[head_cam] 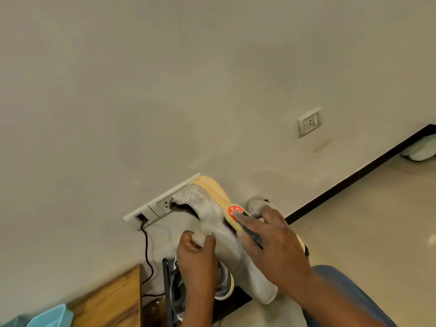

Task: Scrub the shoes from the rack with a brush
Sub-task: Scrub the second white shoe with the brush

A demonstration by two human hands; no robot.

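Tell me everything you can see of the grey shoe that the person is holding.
The shoe is a grey knit sneaker with a pale orange-tan sole and a dark opening at the ankle. It is held up in the air in front of the wall, sole turned up and to the right, toe toward the floor. The left hand pinches its heel tab. The right hand presses a brush with a red sticker against its side.

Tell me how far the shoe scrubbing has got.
Done: one grey knit shoe is off the rack and up in the hands. In hand: the left hand grips its heel tab, and the right hand presses a wooden brush with a red sticker against its side. Left: at least one more shoe sits on the dark rack below. How clean the held shoe is cannot be told.
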